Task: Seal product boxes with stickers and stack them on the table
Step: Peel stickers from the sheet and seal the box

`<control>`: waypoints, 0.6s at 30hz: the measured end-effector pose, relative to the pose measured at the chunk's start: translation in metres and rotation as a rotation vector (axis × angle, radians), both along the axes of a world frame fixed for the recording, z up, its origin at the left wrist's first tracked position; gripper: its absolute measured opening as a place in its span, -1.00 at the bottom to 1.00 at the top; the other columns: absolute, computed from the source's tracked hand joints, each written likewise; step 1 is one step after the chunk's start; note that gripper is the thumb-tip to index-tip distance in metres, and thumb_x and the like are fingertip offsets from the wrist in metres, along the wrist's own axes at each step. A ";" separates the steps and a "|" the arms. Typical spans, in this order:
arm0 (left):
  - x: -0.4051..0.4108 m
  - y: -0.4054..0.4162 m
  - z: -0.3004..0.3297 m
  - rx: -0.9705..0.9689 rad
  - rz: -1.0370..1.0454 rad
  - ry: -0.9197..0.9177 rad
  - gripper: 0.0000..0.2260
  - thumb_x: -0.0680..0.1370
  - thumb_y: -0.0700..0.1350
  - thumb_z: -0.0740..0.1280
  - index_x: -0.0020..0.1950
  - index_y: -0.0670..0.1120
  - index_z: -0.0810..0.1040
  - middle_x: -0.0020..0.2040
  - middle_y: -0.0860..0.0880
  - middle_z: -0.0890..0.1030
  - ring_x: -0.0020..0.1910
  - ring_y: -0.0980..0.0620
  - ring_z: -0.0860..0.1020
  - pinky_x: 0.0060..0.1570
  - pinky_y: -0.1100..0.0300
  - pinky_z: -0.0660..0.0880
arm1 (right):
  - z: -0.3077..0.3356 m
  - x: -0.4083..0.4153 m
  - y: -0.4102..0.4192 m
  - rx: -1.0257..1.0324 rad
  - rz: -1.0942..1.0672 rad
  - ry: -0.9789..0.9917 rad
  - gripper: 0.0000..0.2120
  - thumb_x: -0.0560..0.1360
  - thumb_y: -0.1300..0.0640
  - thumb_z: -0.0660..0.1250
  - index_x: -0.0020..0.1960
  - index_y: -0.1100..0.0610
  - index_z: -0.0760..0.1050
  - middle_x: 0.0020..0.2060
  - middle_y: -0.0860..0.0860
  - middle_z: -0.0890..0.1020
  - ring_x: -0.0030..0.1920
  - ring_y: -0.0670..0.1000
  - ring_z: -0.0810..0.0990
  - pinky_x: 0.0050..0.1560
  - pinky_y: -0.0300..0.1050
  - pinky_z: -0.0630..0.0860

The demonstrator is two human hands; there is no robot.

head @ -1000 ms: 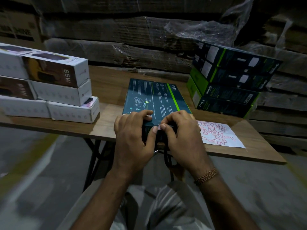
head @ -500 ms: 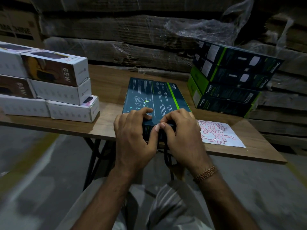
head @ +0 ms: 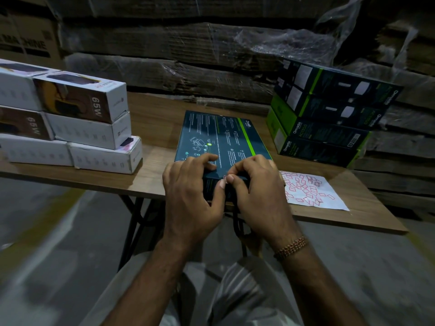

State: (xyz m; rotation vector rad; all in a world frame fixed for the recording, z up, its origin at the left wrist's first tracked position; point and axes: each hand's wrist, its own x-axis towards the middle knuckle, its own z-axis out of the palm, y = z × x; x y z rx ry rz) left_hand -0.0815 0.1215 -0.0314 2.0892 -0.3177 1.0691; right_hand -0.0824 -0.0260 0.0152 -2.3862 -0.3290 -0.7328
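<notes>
Only the head cam here. The dark box (head: 221, 140) lay flat on the table (head: 150, 182) with its near end hanging right at the front edge, which I'd guess was so the end flap faced the person for sealing. The left hand (head: 190, 196) was curled over the near corner, fingers on top and thumb down the end face, steadying it. The right hand (head: 256, 189) was curled the same way, and its fingertips with the left thumb pinched a small sticker (head: 225, 178) at the top edge of that end. The sticker sheet (head: 310, 191) sat just right of the box, within easy reach. Sealed dark boxes (head: 329, 114) were stacked back right, white boxes (head: 70, 123) on the left.

Versus a second earlier: basically nothing moved, both hands stayed clamped on the same spot, just pressing.
</notes>
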 end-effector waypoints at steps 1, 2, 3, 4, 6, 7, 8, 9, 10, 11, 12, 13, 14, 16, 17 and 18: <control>0.000 0.000 0.000 -0.003 -0.003 0.002 -0.61 0.55 -0.04 0.44 0.36 -0.03 0.54 0.08 0.09 0.58 0.15 0.00 0.52 0.36 -0.08 0.32 | 0.000 0.000 0.000 0.002 -0.004 0.005 -0.92 0.57 0.02 0.41 -0.07 -0.14 0.54 -0.05 -0.16 0.52 0.09 0.00 0.47 0.14 0.22 0.47; 0.000 0.000 0.000 -0.006 -0.006 0.004 -0.61 0.55 -0.04 0.44 0.36 -0.03 0.54 0.09 0.09 0.58 0.15 0.01 0.52 0.36 -0.08 0.31 | 0.000 -0.001 0.000 0.004 -0.008 0.012 -0.92 0.58 0.02 0.42 -0.06 -0.13 0.55 -0.04 -0.16 0.51 0.10 0.00 0.47 0.15 0.20 0.46; 0.000 0.000 0.000 -0.006 -0.009 0.005 -0.61 0.55 -0.04 0.44 0.37 -0.03 0.54 0.09 0.09 0.58 0.16 0.01 0.52 0.36 -0.08 0.31 | 0.001 -0.001 0.000 0.003 -0.011 0.018 -0.93 0.58 0.02 0.42 -0.06 -0.11 0.56 -0.04 -0.16 0.51 0.10 -0.01 0.46 0.16 0.19 0.46; 0.000 0.000 0.000 -0.005 -0.010 0.007 -0.61 0.55 -0.04 0.44 0.37 -0.03 0.54 0.09 0.09 0.58 0.16 0.01 0.51 0.36 -0.09 0.31 | 0.001 -0.001 0.000 0.001 -0.014 0.019 -0.94 0.58 0.02 0.43 -0.05 -0.11 0.57 -0.03 -0.16 0.51 0.10 -0.02 0.45 0.16 0.18 0.45; 0.000 0.000 0.000 -0.005 -0.008 0.007 -0.61 0.55 -0.04 0.44 0.37 -0.03 0.53 0.10 0.09 0.58 0.16 0.00 0.52 0.36 -0.10 0.32 | 0.001 -0.002 0.001 0.000 -0.016 0.017 -0.95 0.58 0.02 0.43 -0.04 -0.11 0.57 -0.03 -0.16 0.51 0.10 -0.02 0.45 0.16 0.18 0.45; 0.000 0.000 0.000 -0.008 -0.006 0.008 -0.60 0.55 -0.04 0.44 0.37 -0.03 0.54 0.09 0.09 0.58 0.15 0.00 0.52 0.35 -0.11 0.32 | 0.001 -0.002 0.001 0.001 -0.017 0.018 -0.95 0.58 0.02 0.43 -0.04 -0.11 0.57 -0.03 -0.16 0.51 0.11 -0.02 0.45 0.16 0.18 0.45; 0.000 0.000 0.000 -0.010 -0.005 0.009 -0.60 0.54 -0.05 0.44 0.37 -0.03 0.54 0.09 0.09 0.59 0.15 0.00 0.52 0.35 -0.11 0.32 | 0.001 -0.002 0.001 0.002 -0.020 0.021 -0.95 0.58 0.02 0.42 -0.04 -0.11 0.57 -0.03 -0.16 0.51 0.11 -0.02 0.45 0.17 0.17 0.45; 0.000 0.000 0.001 -0.013 -0.004 0.010 -0.60 0.54 -0.05 0.44 0.37 -0.03 0.54 0.09 0.09 0.59 0.15 0.00 0.52 0.36 -0.11 0.32 | 0.002 -0.002 0.001 0.004 -0.022 0.023 -0.95 0.58 0.01 0.42 -0.04 -0.12 0.57 -0.03 -0.16 0.51 0.11 -0.02 0.46 0.17 0.17 0.44; 0.000 0.000 0.001 -0.015 -0.004 0.009 -0.60 0.54 -0.05 0.44 0.37 -0.03 0.54 0.09 0.09 0.59 0.15 0.00 0.52 0.36 -0.09 0.31 | 0.002 -0.003 0.002 0.005 -0.025 0.026 -0.95 0.58 0.01 0.42 -0.04 -0.12 0.57 -0.02 -0.16 0.51 0.12 -0.02 0.46 0.17 0.17 0.44; 0.000 0.000 0.001 -0.016 -0.003 0.008 -0.60 0.54 -0.05 0.44 0.37 -0.03 0.54 0.08 0.09 0.58 0.15 0.00 0.52 0.37 -0.07 0.31 | 0.002 -0.003 0.002 0.005 -0.027 0.028 -0.95 0.59 0.01 0.42 -0.04 -0.12 0.57 -0.02 -0.16 0.52 0.12 -0.02 0.46 0.18 0.17 0.44; 0.000 0.000 0.001 -0.016 -0.002 0.007 -0.60 0.54 -0.05 0.44 0.36 -0.03 0.54 0.08 0.09 0.58 0.15 0.01 0.52 0.37 -0.05 0.30 | 0.002 -0.003 0.003 0.004 -0.029 0.031 -0.95 0.59 0.01 0.42 -0.04 -0.12 0.58 -0.02 -0.16 0.52 0.12 -0.02 0.45 0.18 0.16 0.43; 0.000 -0.001 0.001 -0.016 -0.002 0.005 -0.60 0.53 -0.05 0.44 0.36 -0.03 0.54 0.08 0.09 0.58 0.15 0.01 0.52 0.36 -0.02 0.30 | 0.002 -0.003 0.003 0.000 -0.032 0.033 -0.95 0.59 0.01 0.42 -0.04 -0.12 0.58 -0.02 -0.16 0.52 0.13 -0.02 0.45 0.19 0.15 0.42; -0.001 -0.001 0.001 -0.015 -0.002 0.005 -0.60 0.53 -0.06 0.44 0.36 -0.04 0.55 0.08 0.09 0.58 0.14 0.01 0.51 0.36 -0.01 0.29 | 0.003 -0.003 0.004 -0.004 -0.035 0.035 -0.96 0.59 0.01 0.42 -0.04 -0.11 0.58 -0.02 -0.16 0.52 0.13 -0.02 0.45 0.19 0.14 0.42; -0.001 -0.001 0.001 -0.017 -0.006 0.006 -0.60 0.53 -0.06 0.44 0.36 -0.04 0.55 0.08 0.09 0.58 0.15 0.01 0.51 0.36 -0.01 0.29 | 0.003 -0.003 0.004 -0.010 -0.041 0.034 -0.97 0.60 0.00 0.41 -0.03 -0.11 0.59 -0.02 -0.17 0.52 0.14 -0.03 0.44 0.19 0.13 0.41; -0.001 -0.001 0.001 -0.017 -0.008 0.007 -0.61 0.53 -0.06 0.43 0.36 -0.04 0.55 0.08 0.09 0.58 0.15 0.02 0.50 0.36 -0.01 0.29 | 0.003 -0.003 0.004 -0.009 -0.043 0.033 -0.97 0.60 -0.01 0.41 -0.03 -0.11 0.59 -0.02 -0.18 0.51 0.14 -0.03 0.44 0.19 0.12 0.41; -0.001 -0.001 0.002 -0.018 -0.010 0.008 -0.61 0.53 -0.06 0.43 0.36 -0.04 0.55 0.08 0.10 0.58 0.15 0.02 0.50 0.36 0.00 0.29 | 0.003 -0.003 0.004 -0.007 -0.044 0.033 -0.97 0.60 -0.01 0.41 -0.03 -0.11 0.59 -0.02 -0.18 0.51 0.14 -0.04 0.44 0.19 0.11 0.41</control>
